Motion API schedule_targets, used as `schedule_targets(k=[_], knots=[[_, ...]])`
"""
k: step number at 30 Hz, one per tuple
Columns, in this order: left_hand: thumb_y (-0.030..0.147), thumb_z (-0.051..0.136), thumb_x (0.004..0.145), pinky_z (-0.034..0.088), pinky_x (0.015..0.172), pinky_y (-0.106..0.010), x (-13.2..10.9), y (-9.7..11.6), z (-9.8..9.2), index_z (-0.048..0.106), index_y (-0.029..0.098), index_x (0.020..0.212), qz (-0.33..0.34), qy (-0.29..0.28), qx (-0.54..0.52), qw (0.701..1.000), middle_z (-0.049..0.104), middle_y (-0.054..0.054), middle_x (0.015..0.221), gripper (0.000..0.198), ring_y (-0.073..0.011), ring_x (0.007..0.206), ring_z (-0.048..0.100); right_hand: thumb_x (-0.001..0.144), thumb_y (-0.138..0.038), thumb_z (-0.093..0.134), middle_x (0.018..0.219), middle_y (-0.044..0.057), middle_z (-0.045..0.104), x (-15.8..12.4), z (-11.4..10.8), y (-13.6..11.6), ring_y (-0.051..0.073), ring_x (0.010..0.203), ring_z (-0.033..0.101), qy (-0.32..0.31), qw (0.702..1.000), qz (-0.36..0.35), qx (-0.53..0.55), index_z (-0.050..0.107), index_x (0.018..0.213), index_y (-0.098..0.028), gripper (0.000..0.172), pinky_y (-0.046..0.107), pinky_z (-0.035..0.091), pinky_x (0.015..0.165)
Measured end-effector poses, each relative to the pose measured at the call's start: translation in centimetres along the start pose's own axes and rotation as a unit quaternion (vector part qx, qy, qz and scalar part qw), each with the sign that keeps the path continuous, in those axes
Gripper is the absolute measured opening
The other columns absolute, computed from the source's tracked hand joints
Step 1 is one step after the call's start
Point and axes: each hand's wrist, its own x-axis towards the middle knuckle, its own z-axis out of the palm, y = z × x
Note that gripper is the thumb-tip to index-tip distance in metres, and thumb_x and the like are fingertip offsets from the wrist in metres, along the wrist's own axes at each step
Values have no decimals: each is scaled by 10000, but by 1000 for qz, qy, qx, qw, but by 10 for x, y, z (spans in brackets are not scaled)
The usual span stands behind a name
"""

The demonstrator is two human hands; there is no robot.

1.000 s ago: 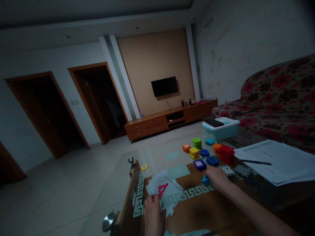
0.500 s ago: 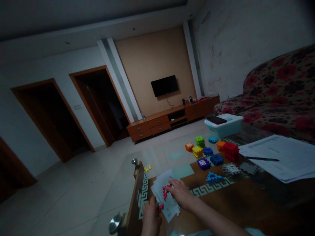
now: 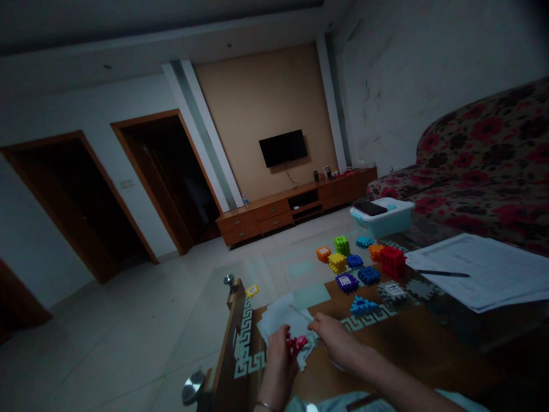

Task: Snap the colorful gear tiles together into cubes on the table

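Observation:
My left hand [image 3: 281, 357], low in the middle of the view, is closed around pinkish-red toothed plastic building pieces [image 3: 297, 343]. Beneath them lie white paper sheets [image 3: 274, 316] on the glass-topped coffee table [image 3: 326, 372]. To the right, my right hand [image 3: 334, 340] has its thumb and fingers pinched together at the right edge of the papers, apparently on a sheet. Dim light and blur hide the exact grip. A blue triangular toothed piece [image 3: 363, 305] rests beyond my right hand. Past the papers' far left corner is a yellow toothed square [image 3: 252, 290].
Stacked toothed blocks stand further back: purple [image 3: 346, 282], yellow [image 3: 337, 262], green [image 3: 342, 245] and red [image 3: 392, 261]. Printed papers [image 3: 484, 272] with a pen [image 3: 444, 273] lie at right. Behind is a lidded pale-blue box [image 3: 384, 222] with a dark flat object on top.
My left hand has moved up and right and now has the red pieces gathered in it. My right hand has left the red piece and shifted right to the paper's edge.

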Motion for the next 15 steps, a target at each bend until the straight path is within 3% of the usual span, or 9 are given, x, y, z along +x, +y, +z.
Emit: schedule_targets(k=[4, 9, 15], knots=[[14, 436, 702, 418, 982, -313, -2, 10, 1, 562, 124, 1099, -29, -54, 97, 993, 579, -126, 1146, 431, -211, 1118, 532, 776, -57, 555, 1162, 129, 635, -4, -10, 6, 245, 1095, 599, 14, 1000, 16, 12, 672, 1137, -163, 394, 287, 428, 905], [135, 490, 800, 422, 886, -297, 1, 10, 4, 632, 176, 991, -79, -65, 217, 971, 576, -94, 1117, 242, -225, 1083, 544, 780, -71, 556, 1151, 118, 633, -8, -5, 3, 253, 1092, 599, 16, 1000, 6, 17, 673, 1114, -185, 371, 313, 437, 910], [140, 366, 878, 420, 866, -288, 14, -7, 17, 684, 175, 982, -94, -60, 254, 961, 638, -113, 1022, 336, -227, 996, 593, 765, -95, 569, 1141, 114, 644, -12, -6, 3, 271, 1053, 613, 20, 999, -19, 29, 689, 1055, -194, 329, 323, 461, 874]])
